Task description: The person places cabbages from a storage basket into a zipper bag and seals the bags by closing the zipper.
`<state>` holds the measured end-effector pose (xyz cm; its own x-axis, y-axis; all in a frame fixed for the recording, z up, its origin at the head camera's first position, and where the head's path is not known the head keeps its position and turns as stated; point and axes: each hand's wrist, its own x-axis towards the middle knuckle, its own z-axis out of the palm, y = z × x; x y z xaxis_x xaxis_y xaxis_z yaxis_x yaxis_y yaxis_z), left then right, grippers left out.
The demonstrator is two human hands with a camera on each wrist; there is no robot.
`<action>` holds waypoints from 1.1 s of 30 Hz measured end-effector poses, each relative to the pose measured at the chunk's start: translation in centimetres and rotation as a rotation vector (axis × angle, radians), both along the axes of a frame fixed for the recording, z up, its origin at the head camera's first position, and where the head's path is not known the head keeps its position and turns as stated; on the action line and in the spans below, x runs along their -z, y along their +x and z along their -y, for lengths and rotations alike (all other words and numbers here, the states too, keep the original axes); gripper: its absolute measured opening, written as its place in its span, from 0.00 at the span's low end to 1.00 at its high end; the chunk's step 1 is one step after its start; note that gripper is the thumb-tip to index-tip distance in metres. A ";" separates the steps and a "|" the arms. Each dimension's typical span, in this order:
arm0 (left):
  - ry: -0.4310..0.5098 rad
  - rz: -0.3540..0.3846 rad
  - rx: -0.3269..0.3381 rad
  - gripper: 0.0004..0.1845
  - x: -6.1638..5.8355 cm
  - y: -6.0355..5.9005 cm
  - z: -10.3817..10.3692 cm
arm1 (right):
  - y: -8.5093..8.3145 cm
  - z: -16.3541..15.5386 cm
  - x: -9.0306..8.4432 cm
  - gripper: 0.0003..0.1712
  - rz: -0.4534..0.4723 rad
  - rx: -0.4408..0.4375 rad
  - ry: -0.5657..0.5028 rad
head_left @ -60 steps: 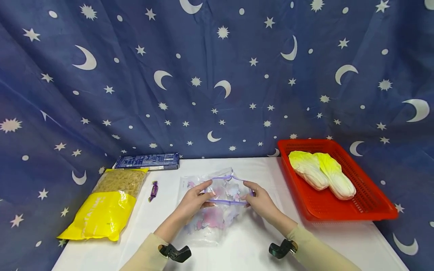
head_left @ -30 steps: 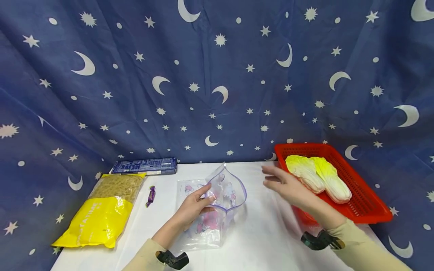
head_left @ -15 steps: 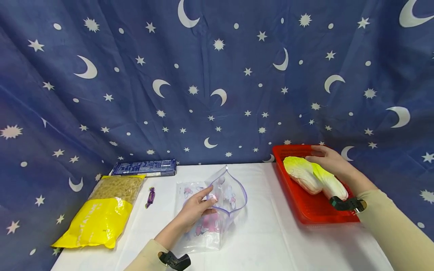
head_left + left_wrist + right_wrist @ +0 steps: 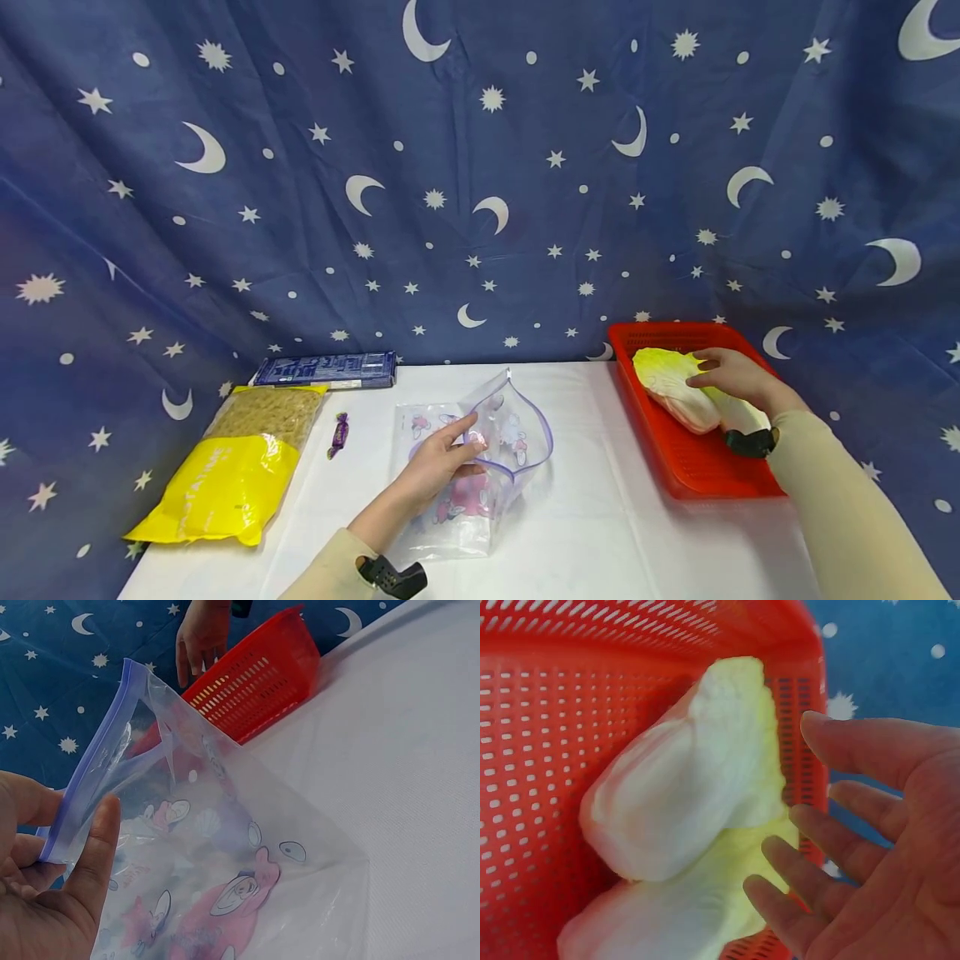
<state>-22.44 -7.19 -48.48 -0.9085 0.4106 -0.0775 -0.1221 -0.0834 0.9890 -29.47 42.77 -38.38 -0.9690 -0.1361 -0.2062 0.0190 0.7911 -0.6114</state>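
A clear printed zip bag (image 4: 517, 429) with a purple zip edge lies on the table, its mouth spread wide. My left hand (image 4: 437, 468) pinches the near-left part of that edge between thumb and fingers, which the left wrist view shows close up. To the right, a red plastic basket (image 4: 697, 475) holds two Chinese cabbages, one leaning against the other. Above them is my right hand (image 4: 738, 379), palm down with fingers spread. In the right wrist view its fingertips are beside the yellow leafy end of the lower cabbage (image 4: 742, 874); whether they touch is unclear. The other cabbage (image 4: 675, 787) lies alongside.
On the left sit a yellow pasta bag (image 4: 232, 483), a purple-wrapped candy (image 4: 338, 436) and a flat blue packet (image 4: 326, 371). A white cloth covers the table (image 4: 585, 517). A blue star-patterned curtain (image 4: 480, 267) hangs right behind it.
My right hand has let go of the bag's edge and swung right to the basket, lowering over the cabbages. The bag's mouth has widened. My left hand stays on the edge.
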 end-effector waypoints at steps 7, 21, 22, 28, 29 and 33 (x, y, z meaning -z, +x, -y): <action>0.001 -0.012 0.007 0.37 -0.1 -0.1 0.0 | -1.0 0.1 1.3 0.45 0.013 -0.024 0.063; -0.001 -0.003 0.008 0.36 0.3 0.0 0.1 | -1.1 0.2 3.1 0.46 0.129 0.052 0.073; 0.001 -0.002 0.011 0.36 0.3 0.0 0.1 | -1.0 0.3 3.2 0.45 0.116 0.041 0.084; -0.007 0.003 0.014 0.36 0.4 0.2 0.2 | -0.8 0.7 3.2 0.45 0.131 0.037 0.082; -0.010 0.002 0.015 0.36 0.4 0.2 0.2 | -0.9 0.7 3.3 0.45 0.125 0.032 0.096; -0.011 -0.004 0.015 0.36 0.5 0.0 0.0 | -1.2 0.8 3.6 0.46 0.092 0.008 0.169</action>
